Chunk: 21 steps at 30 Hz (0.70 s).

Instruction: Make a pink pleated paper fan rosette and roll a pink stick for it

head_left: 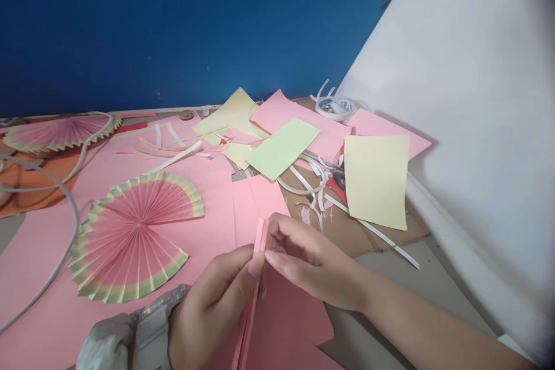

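Observation:
A narrow folded strip of pink paper (261, 235) stands up between my hands, its lower length running down toward the front edge of the view. My left hand (217, 295) pinches it between thumb and fingers. On the strip's right side, near its top, my right hand (303, 260) presses with thumb and bent fingers. Left of my hands lies a pleated paper fan (143, 231), pink with yellow and green edging, spread into most of a circle. Pink paper sheets (217, 196) lie beneath.
Another pleated fan (60, 133) lies at the back left, near a white cable (74, 225). Green paper (284, 147), yellow paper (377, 182), white strips (390, 243), a tape roll (333, 108) and partly covered scissors (339, 178) lie behind. A blue wall (195, 23) bounds the back.

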{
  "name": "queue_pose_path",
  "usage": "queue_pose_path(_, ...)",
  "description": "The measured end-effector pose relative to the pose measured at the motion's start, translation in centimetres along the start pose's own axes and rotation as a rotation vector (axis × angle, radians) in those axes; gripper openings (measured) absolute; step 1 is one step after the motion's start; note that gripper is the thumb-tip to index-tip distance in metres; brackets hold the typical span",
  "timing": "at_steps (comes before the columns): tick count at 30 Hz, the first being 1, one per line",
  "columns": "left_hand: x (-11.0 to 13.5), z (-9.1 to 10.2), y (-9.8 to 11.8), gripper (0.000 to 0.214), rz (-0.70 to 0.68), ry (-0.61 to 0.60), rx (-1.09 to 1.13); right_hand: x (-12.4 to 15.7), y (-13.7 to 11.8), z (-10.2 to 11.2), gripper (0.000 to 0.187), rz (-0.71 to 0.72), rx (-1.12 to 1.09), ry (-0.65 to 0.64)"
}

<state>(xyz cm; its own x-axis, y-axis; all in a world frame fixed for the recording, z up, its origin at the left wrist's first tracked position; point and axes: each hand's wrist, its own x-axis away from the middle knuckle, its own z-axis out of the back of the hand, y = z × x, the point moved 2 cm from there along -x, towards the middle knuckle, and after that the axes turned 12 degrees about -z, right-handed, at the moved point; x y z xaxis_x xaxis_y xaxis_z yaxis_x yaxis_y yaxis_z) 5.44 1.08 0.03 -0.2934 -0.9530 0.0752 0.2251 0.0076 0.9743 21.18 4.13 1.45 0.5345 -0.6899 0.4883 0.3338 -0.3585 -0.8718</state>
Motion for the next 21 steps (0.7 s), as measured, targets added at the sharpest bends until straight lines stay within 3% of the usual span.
queue_pose_path(14, -0.49, -0.1, 0.74, 0.036, -0.119, -0.265, -0.013, -0.07, -0.05, 0.06, 0.01, -0.028, 0.093, -0.018)
queue_pose_path(21, -0.66, -0.04, 0.84, 0.034, -0.133, -0.296, -0.014, 0.16, -0.31, 0.1, 0.018, -0.046, 0.084, -0.015)
